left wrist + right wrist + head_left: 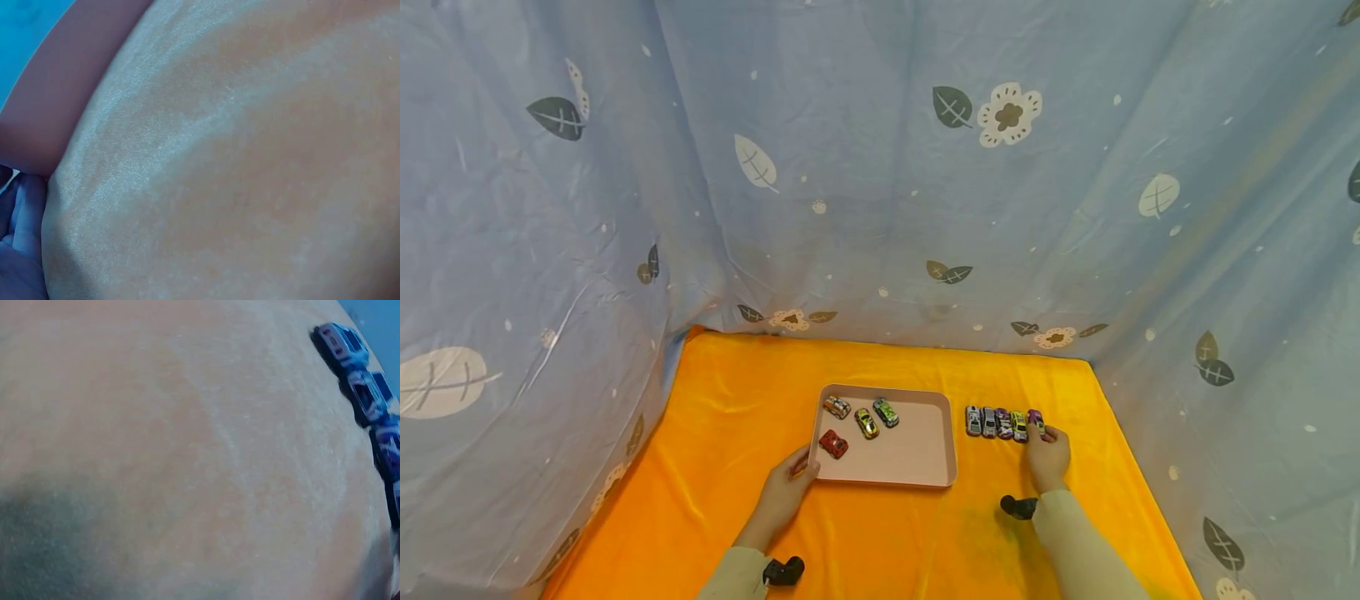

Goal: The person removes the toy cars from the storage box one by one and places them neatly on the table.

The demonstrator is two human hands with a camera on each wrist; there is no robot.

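At its near left corner, my left hand [781, 497] grips the pink tray [917, 450], thumb over the rim. The left wrist view catches those fingers [28, 215] against the tray's side [69, 81]. Inside the tray lie a red toy car [833, 444], an orange-and-white one [837, 407], a yellow one [866, 423] and a green one [886, 412]. My right hand [1048, 458] pinches a purple toy car [1036, 420] at the right end of a row, beside a yellow-green toy car [1018, 426]. The right wrist view leaves that hand's grip out of frame.
The row continues left with a purple-and-white toy car [1003, 423], a grey one [988, 422] and a white one [973, 421], standing right of the tray. A yellow cloth [895, 542] covers the surface. Patterned blue curtains [880, 183] hang behind and at both sides.
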